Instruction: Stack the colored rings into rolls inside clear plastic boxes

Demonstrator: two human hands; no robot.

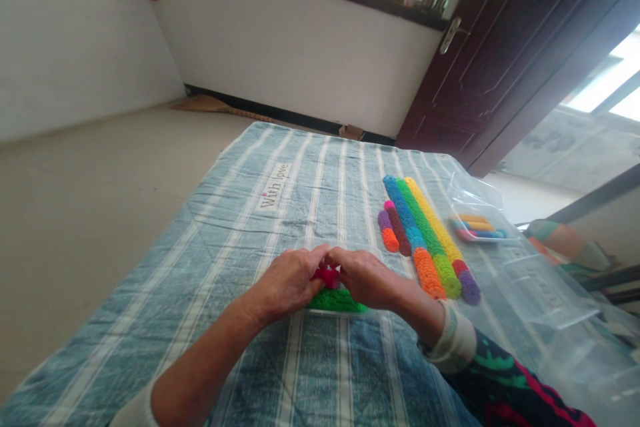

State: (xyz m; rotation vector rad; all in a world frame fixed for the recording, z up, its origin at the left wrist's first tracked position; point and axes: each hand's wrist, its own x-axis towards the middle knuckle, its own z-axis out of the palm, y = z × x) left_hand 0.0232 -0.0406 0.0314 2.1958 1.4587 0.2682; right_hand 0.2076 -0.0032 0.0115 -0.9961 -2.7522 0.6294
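Both my hands meet over a clear plastic box (375, 255) near the middle of the table. A layer of green toothed pieces (337, 301) lies inside it. My left hand (289, 280) has its fingers curled on bright pink toothed pieces (327, 276). From the other side, my right hand (367, 275) closes on the same pink pieces, thumbs and forefingers nearly touching. The hands partly cover the pieces and the box, so their exact number is hidden.
Right of the box lie long stacked rows of coloured discs, among them a yellow row (433, 217) and a blue row (400, 207). An open clear box (483, 237) holds more coloured rows. Other clear containers (545, 293) stand along the right side of the striped tablecloth (240, 253).
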